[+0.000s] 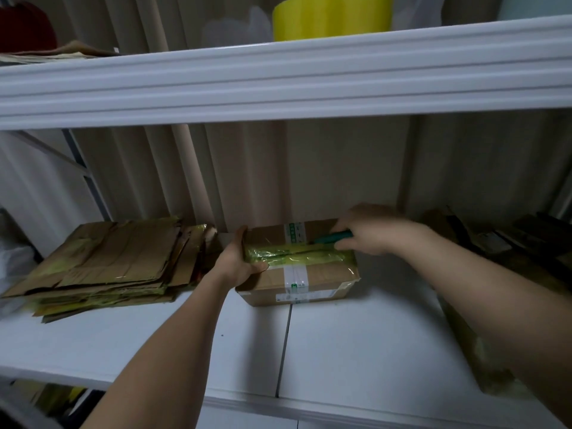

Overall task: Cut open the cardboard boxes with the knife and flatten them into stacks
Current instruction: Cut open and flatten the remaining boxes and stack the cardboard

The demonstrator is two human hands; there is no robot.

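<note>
On the white shelf (pixel 356 345), a stack of flattened cardboard (pixel 102 267) lies left, apart from the sealed cardboard box (pixel 309 274), which sits mid-shelf, taped seam up, probably so the blade can run along it. The left hand (pixel 238 261) clamps the box's left end, thumb on top, steadying it. The right hand (pixel 365 230) curls tightly around a teal knife (pixel 332 236) at the seam's far-right end.

Bare shelf (pixel 356 351) in front of the box (pixel 309 280) was free; flattened stack (pixel 102 267) crowded the left (upper shelf (pixel 278 78) hung overhead).
</note>
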